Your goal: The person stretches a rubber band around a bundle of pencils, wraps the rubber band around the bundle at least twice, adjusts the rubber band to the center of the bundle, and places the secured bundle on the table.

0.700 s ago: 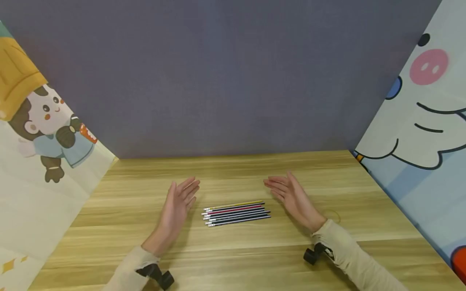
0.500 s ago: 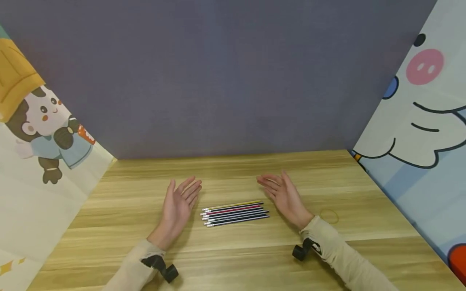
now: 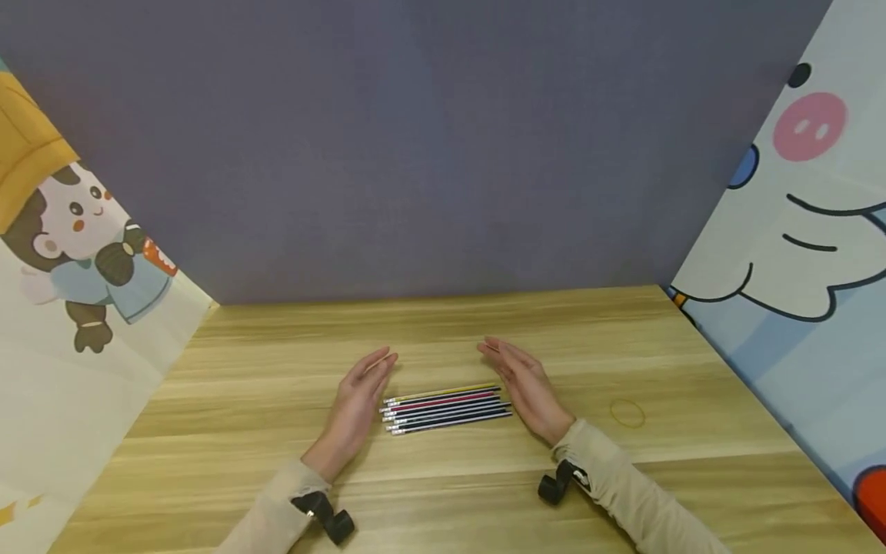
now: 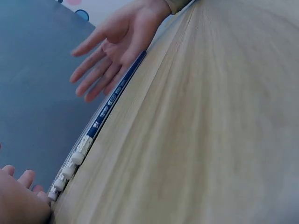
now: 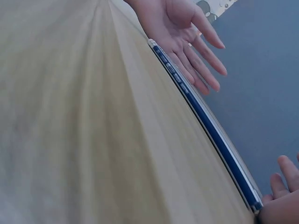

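Note:
Several pencils (image 3: 446,408) lie side by side on the wooden table, their white eraser ends toward the left. Most are dark with pale stripes; one is yellow and one red. My left hand (image 3: 356,404) stands on edge close beside the eraser ends, fingers extended, holding nothing. On the other side, my right hand (image 3: 527,388) is at the opposite ends, its fingers straight and palm facing inward. In the left wrist view a dark blue pencil (image 4: 113,99) is nearest, with the right hand (image 4: 128,39) beyond it. The right wrist view shows the left hand (image 5: 180,39) behind the pencil row.
A thin yellow rubber band (image 3: 627,413) lies on the table (image 3: 443,500) to the right of the right hand. A grey panel (image 3: 429,154) rises along the back edge, and cartoon-printed panels (image 3: 817,231) stand at both sides.
Both hands have moved inward toward the ends of the pencil row, and my palms have turned to face each other more. The pencils lie as before.

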Motion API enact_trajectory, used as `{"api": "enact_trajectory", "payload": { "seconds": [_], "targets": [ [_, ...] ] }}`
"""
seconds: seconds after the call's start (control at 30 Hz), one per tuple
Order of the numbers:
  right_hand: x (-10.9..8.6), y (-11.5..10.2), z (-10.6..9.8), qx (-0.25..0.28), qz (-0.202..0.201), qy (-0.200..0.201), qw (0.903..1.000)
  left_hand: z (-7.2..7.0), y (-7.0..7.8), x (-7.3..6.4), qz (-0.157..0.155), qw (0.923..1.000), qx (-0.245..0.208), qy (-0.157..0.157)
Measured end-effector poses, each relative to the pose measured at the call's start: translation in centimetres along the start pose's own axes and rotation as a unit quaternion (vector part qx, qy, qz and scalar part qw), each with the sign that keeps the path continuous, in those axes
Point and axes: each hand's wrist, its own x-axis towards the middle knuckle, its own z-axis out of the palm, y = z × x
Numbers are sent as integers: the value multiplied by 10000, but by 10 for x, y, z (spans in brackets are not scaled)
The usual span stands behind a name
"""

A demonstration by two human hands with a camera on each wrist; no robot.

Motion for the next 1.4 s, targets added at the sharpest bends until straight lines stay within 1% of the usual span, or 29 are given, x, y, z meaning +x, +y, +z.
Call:
{"api": "enact_trajectory", "payload": {
  "seconds": [0.1,0.17,0.33,0.5,0.57,0.6,0.7,0.8,0.9,0.97,1.03,1.13,1.23,1.3,1.4],
  "targets": [
    [0,3,5,70,132,-50,9999,1,0,-3,60,10000,56,13],
    [-1,3,7,72,168,-108,9998,3,0,-5,96,9999,112,-67],
    [-4,3,8,-157,12,-448,9989,9,0,-8,199,9992,171,-298],
    [-6,1,6,-491,-59,-756,9959,18,-2,-6,335,9989,231,-240],
    [-7,0,5,-600,-39,-791,9951,21,-3,-5,406,9985,291,-235],
    [-7,-1,5,-645,-26,-789,9948,23,-3,-4,448,9981,355,-245],
    [-9,-3,6,-727,19,-663,9951,25,-4,-2,477,9980,357,-204],
    [-11,-5,11,-940,83,-405,9947,26,-4,1,477,9983,337,-73],
    [-12,-6,18,-1103,83,-46,9938,25,-3,6,484,9983,310,53],
    [-12,-5,21,-1102,66,199,9937,24,-3,8,485,9982,316,124],
    [-11,-4,23,-1073,-24,313,9937,23,-3,7,479,9981,349,165],
    [-11,-3,24,-1091,-112,328,9934,24,-4,3,439,9977,480,183],
    [-11,-2,24,-1168,-136,249,9928,26,-5,-1,410,9966,708,89],
    [-11,-2,23,-1151,-92,207,9931,27,-7,-2,399,9954,873,56],
    [-11,-1,21,-1181,47,79,9930,28,-8,-2,422,9941,994,81]
  ]
}}
